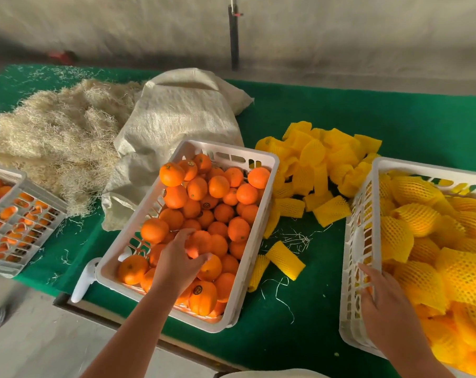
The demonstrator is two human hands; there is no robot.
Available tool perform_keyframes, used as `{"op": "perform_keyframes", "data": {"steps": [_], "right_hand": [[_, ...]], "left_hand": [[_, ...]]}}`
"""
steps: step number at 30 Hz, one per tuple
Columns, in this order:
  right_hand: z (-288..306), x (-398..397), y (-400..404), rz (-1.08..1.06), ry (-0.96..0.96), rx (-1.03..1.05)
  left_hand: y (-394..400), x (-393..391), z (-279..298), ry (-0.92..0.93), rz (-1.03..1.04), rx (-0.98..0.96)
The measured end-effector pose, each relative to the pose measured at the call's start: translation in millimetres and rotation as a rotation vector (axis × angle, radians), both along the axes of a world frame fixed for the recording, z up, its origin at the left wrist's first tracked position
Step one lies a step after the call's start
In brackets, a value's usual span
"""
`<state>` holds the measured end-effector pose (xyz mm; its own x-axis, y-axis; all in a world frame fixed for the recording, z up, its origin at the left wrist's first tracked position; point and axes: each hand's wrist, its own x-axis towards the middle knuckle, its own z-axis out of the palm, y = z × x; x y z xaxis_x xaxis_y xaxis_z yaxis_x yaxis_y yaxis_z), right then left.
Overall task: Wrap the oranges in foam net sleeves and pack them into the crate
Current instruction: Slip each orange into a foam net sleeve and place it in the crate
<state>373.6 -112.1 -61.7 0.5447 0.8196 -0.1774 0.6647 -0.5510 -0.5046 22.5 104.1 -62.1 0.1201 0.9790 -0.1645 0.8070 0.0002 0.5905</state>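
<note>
Two hands are at work in the single head view, and the coming move turns on the left hand [181, 261]: it reaches into the middle crate [261, 214], fingers [201, 259] curled down over one orange [201, 241] near the crate's centre, seemingly closing on it, though the blur there leaves it unclear whether the fruit is lifted yet. That orange lies directly under and just ahead of the fingertips; being round, it offers no long axis to line up with. The loose foam sleeves [321, 170] lie to the right of this crate on the green counter [408, 126], between the two crates, so the fruit would likely have to travel rightward to meet one. The right hand [381, 304] is nearer both the sleeves and the packing crate [362, 241]; its fingers rest fairly straight against that crate's slotted white wall, holding nothing. By count: three crates are visible, the third crate [15, 222] at the left edge also holding bare oranges; several dozen unwrapped oranges fill the middle one; roughly thirty sleeves lie loose, two of them apart nearer the person; the right crate holds a dozen or more wrapped fruit. One woven sack [182, 113] and one heap of straw [56, 140] lie behind.
</note>
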Motion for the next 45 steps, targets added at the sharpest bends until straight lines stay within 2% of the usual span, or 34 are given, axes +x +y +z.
{"op": "perform_keyframes", "data": {"steps": [3,5,7,9,11,14,15,17,20,23,26,28,30,33,37,40,42,45], "right_hand": [[-4,4,1,-0.035,0.019,-0.009],[-6,4,0,-0.009,-0.014,0.011],[-9,3,-2,-0.001,-0.052,0.006],[-8,3,-2,-0.003,-0.051,0.026],[-8,7,-4,-0.011,-0.037,0.012],[-7,4,-5,0.023,-0.274,-0.055],[-5,3,-4,0.017,-0.298,-0.026],[-2,0,-1,0.039,-0.325,0.077],[-2,-9,13,0.172,-0.382,0.159],[-4,-22,42,0.285,-0.247,0.139],[-22,-24,74,0.43,-0.124,-0.022],[-39,-23,90,0.491,-0.094,-0.147],[-53,-23,101,0.541,-0.11,-0.267],[-70,-28,113,0.623,-0.126,-0.347],[-88,-41,123,0.673,0.087,-0.477],[-93,-42,123,0.656,0.143,-0.619],[-92,-40,123,0.606,0.129,-0.611],[-84,-38,123,0.483,0.048,-0.403]], "left_hand": [[-7,24,31,-0.675,0.058,-0.346],[-12,40,44,-1.062,0.037,-0.587],[-17,57,53,-1.276,0.041,-0.743],[-22,72,56,-1.328,0.025,-0.805],[-27,86,54,-1.317,0.014,-0.83],[-33,103,47,-1.244,0.062,-0.837],[-34,107,45,-1.197,0.073,-0.808],[-38,112,38,-1.051,0.045,-0.692],[-47,116,28,-0.751,-0.146,-0.435],[-57,116,16,-0.474,-0.335,-0.213],[-64,117,5,-0.169,-0.528,-0.044],[-67,118,1,-0.054,-0.619,-0.01],[-69,120,-2,-0.001,-0.669,-0.006],[-67,122,-5,-0.023,-0.683,-0.022],[-63,122,-12,-0.041,-0.705,-0.049],[-62,124,-16,-0.043,-0.716,-0.067],[-61,124,-16,-0.051,-0.708,-0.081],[-60,125,-15,-0.062,-0.7,-0.106]]}}
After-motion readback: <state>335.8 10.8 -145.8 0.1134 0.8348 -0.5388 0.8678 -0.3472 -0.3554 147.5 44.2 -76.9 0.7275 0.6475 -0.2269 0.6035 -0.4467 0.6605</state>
